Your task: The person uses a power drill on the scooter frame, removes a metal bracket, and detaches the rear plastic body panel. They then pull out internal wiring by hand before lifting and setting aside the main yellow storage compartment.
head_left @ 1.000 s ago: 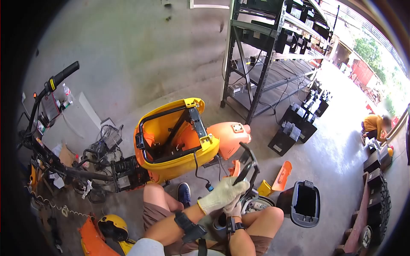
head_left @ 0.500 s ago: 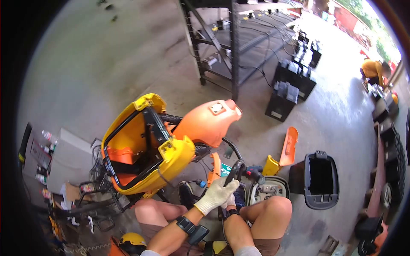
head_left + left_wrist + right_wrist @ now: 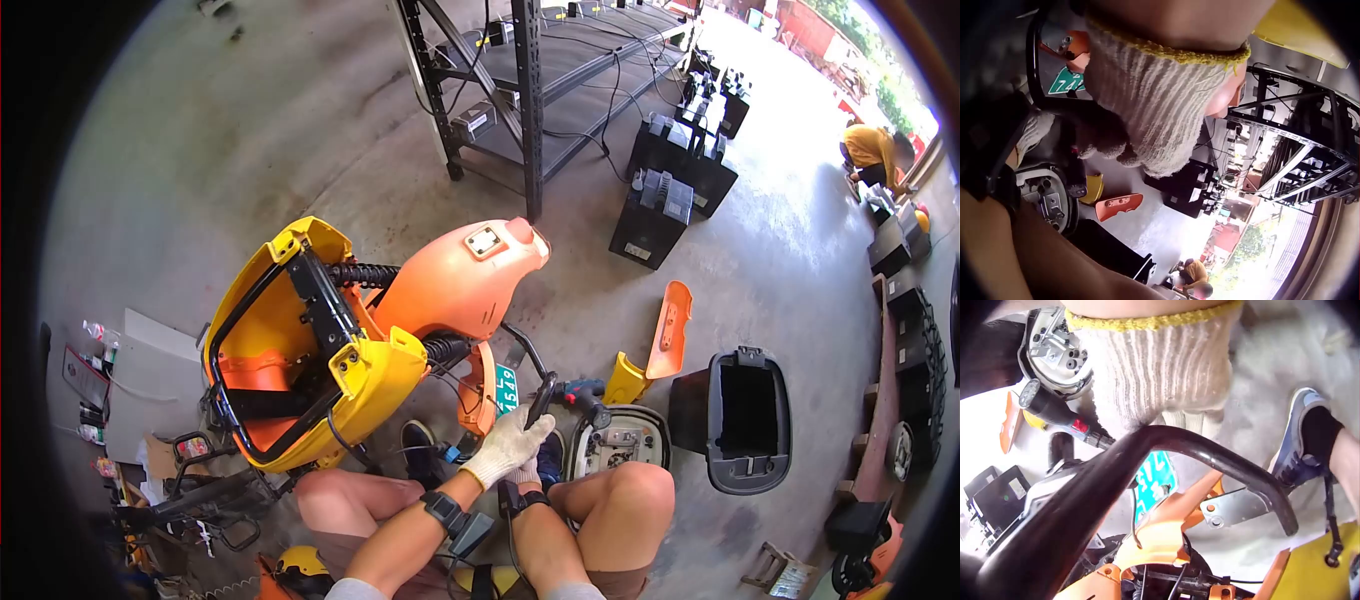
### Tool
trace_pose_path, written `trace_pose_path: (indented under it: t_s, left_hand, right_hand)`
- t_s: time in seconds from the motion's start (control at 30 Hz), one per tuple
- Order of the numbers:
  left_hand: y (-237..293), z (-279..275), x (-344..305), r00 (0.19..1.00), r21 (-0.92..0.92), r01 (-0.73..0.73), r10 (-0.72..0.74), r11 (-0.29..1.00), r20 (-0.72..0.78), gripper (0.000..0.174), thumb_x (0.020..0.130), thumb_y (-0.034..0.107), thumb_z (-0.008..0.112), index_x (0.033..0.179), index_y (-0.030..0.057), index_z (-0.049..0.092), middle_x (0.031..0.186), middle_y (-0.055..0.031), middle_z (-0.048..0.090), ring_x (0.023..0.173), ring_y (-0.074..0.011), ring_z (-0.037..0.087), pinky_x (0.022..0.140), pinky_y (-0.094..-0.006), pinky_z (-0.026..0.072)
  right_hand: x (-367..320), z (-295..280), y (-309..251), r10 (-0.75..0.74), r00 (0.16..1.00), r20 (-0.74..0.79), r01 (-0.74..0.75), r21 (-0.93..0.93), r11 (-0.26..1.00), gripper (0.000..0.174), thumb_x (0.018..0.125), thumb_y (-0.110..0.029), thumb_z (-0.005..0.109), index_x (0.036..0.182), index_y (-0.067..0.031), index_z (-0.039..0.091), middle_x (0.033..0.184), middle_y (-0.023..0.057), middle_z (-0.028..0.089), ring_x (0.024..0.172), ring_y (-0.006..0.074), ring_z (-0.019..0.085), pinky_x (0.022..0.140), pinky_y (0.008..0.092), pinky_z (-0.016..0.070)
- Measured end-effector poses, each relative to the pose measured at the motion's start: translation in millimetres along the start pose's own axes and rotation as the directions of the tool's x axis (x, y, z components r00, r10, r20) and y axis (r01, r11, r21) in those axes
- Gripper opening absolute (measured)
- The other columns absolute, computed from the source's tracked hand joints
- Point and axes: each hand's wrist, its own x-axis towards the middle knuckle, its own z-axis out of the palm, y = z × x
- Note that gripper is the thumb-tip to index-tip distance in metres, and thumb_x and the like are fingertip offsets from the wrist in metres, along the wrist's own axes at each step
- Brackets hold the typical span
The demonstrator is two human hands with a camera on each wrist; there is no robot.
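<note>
A yellow plastic seat tub (image 3: 380, 375) and an orange rear body panel (image 3: 455, 290) crowd the left. A green licence plate (image 3: 506, 388) sits just beside the black curved metal grab bar (image 3: 541, 392), and a cordless drill (image 3: 582, 392) lies to its right. The bar sits low at the scooter's tail, its long axis running from the knees toward the orange panel. The gloved left hand (image 3: 508, 447) curls round its near end, and the right hand (image 3: 1160, 369) grips just beneath.
</note>
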Motion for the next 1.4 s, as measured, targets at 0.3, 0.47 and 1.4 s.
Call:
trace_pose_path:
  t_s: [0.3, 0.47, 1.4]
  left_hand:
    - [-29.5, 3.5, 0.9, 0.999, 0.062, -0.006, 0.003, 0.998, 0.046, 0.039, 0.090, 0.034, 0.057, 0.114, 0.0029, 0.059, 0.105, -0.0270, 0.067, 0.103, -0.0425, 0.065, 0.089, -0.0477, 0.0503]
    - [-50.0, 3.3, -15.8, 0.967, 0.234, -0.249, 0.254, 0.940, 0.008, 0.053, 0.086, 0.024, 0.052, 0.136, 0.0066, 0.051, 0.119, -0.0284, 0.064, 0.114, -0.0457, 0.060, 0.099, -0.0511, 0.0466]
    - [90.5, -194.5, -148.0, 0.844, 0.528, 0.250, 0.084, 0.811, -0.529, 0.046, 0.088, 0.041, 0.069, 0.118, 0.0069, 0.065, 0.110, -0.0206, 0.071, 0.104, -0.0395, 0.068, 0.089, -0.0490, 0.0539]
  right_hand:
    - [-49.0, 45.2, -62.6, -0.128, 0.989, -0.079, 0.136, 0.103, 0.985, 0.055, 0.102, -0.055, 0.042, 0.104, -0.0065, 0.069, 0.091, 0.0046, 0.069, 0.080, 0.0190, 0.064, 0.073, 0.0335, 0.0521]
    - [-66.6, 64.2, -96.8, -0.114, 0.972, 0.206, 0.146, -0.145, 0.979, 0.041, 0.101, -0.044, 0.056, 0.105, -0.0052, 0.067, 0.097, 0.0046, 0.068, 0.085, 0.0197, 0.064, 0.081, 0.0350, 0.0521]
    - [-131.9, 122.2, -125.1, -0.012, 1.000, -0.012, 0.012, 0.007, 1.000, 0.042, 0.104, -0.055, 0.041, 0.088, -0.0171, 0.053, 0.055, -0.0058, 0.026, 0.042, 0.0111, 0.023, 0.042, 0.0308, 0.0279]
